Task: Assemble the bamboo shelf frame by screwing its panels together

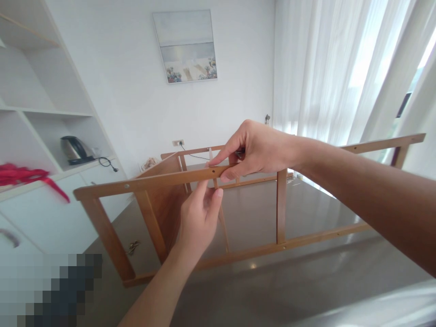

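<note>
The right hand [260, 147] lays its thumb on the front of the top rail [170, 178], near a dark hole [213, 171], its index finger reaching over; something small and dark sits in its curled fingers, too hidden to name, and whether its grip pinches the rail I cannot tell; the left hand [199, 211] comes from below, thumb apart from the rail, fingers passing behind, their hold hidden; the wooden frame [281, 206] stands on the grey floor [252, 295]; small metal pieces [133, 246] lie there; a kettle [75, 149] sits on a shelf at left.

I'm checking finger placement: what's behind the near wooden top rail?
Part of the left hand; farther back, a wooden panel. The rail covers some of that hand; anything held there is hidden.
</note>
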A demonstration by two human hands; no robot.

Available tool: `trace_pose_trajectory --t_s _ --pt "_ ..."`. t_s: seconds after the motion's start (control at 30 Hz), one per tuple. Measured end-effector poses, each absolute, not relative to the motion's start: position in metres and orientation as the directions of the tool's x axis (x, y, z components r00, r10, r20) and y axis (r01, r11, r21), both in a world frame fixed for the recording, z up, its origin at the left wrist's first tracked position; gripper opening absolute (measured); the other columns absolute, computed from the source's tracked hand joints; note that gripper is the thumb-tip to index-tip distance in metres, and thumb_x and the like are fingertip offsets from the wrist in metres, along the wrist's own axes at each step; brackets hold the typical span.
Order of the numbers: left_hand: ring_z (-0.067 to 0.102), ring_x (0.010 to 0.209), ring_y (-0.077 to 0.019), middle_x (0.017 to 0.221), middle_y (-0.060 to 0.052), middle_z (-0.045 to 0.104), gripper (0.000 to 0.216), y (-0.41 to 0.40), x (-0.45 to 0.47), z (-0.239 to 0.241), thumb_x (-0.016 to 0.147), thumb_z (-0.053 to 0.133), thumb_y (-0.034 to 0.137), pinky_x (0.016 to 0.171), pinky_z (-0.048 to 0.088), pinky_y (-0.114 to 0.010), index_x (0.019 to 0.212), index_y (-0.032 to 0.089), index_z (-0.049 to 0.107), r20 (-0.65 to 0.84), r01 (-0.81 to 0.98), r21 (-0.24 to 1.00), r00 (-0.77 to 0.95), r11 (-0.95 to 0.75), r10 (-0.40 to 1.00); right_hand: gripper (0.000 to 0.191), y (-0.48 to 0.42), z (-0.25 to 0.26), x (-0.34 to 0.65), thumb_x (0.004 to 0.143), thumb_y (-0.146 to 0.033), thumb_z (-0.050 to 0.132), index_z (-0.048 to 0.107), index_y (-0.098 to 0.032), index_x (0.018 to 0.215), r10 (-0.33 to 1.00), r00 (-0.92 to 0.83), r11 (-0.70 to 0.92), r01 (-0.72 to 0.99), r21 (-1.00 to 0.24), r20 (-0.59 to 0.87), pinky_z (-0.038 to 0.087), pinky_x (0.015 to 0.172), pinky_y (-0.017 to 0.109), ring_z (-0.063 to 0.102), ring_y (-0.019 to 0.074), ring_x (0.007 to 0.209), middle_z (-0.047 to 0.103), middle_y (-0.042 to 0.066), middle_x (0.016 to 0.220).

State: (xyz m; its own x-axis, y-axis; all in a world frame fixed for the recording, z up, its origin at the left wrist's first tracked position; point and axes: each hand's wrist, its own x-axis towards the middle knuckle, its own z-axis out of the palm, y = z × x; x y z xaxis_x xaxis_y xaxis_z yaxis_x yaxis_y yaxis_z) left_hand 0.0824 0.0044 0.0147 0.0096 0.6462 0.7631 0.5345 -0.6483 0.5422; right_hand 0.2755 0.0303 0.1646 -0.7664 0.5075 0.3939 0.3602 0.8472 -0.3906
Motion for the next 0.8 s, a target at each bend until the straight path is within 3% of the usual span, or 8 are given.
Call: trace_pose_trajectory --t_s 0.27,0.63,0.8 --pt "0.065 0.065 -0.0126 0.078 0.001 0.066 0.035 0.004 0.084 0.013 0.098 0.055 0.038 0.06 0.05 -0.021 0.13 0.023 0.057 0.766 0.541 0.541 -0.001 -0.644 0.642 0.035 0.03 0.164 0.275 0.074 -0.038 0.083 0.08 -0.025 0.107 0.517 -0.759 0.842 0.367 -0.396 0.395 0.031 0.044 0.024 0.044 0.0082 0.05 0.06 -0.003 0.06" --pt "0.071 0.076 -0.0158 0.083 -0.003 0.073 0.025 0.008 0.088 0.005 0.098 0.055 0.038 0.065 0.055 -0.024 0.114 0.02 0.062 0.795 0.556 0.495 0.019 -0.667 0.606 0.027 0.024 0.159 0.281 0.071 -0.032 0.084 0.082 -0.025 0.097 0.514 -0.755 0.835 0.332 -0.439 0.407 0.033 0.048 0.025 0.047 0.0093 0.053 0.067 -0.002 0.065" --pt "0.071 0.076 -0.0155 0.076 -0.001 0.072 0.019 0.009 0.088 0.001 0.098 0.056 0.038 0.064 0.055 -0.024 0.101 0.02 0.061 0.794 0.561 0.496 0.018 -0.663 0.608 0.027 0.023 0.156 0.282 0.072 -0.03 0.083 0.082 -0.024 0.099 0.481 -0.769 0.853 0.298 -0.429 0.421 0.039 0.052 0.027 0.051 0.0106 0.059 0.075 0.002 0.082"
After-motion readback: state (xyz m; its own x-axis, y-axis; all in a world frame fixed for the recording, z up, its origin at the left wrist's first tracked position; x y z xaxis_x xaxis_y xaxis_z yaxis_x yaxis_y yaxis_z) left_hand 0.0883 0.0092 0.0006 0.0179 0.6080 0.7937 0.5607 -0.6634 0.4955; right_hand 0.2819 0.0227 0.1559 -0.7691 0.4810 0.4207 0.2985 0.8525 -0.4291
